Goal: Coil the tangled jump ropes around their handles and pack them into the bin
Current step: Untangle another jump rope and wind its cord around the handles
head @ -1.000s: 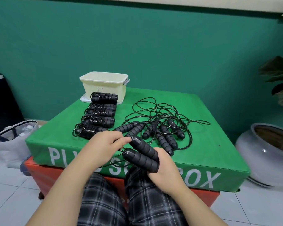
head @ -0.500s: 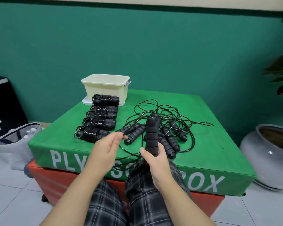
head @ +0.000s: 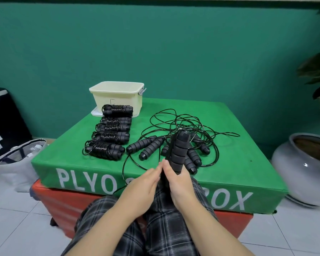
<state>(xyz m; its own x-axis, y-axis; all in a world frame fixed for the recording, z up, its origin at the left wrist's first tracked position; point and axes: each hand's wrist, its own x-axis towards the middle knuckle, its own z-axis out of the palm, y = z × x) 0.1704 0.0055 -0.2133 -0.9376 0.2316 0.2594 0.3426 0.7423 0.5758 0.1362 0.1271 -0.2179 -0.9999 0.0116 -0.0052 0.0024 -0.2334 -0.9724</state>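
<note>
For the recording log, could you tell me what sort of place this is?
Probably a home or small gym corner, used for exercise gear. The green plyo box serves as the work surface, jump ropes lie on it, and a potted plant in a grey pot stands on the tiled floor beside it.

White capital letters run along the front face of the green box [head: 229, 191]: "PLYO" at the left and "OX" at the right, with the letters between hidden behind the person's hands [head: 163, 180]. The cream bin [head: 116, 97] bears a small dark mark, too faint to read.
</note>
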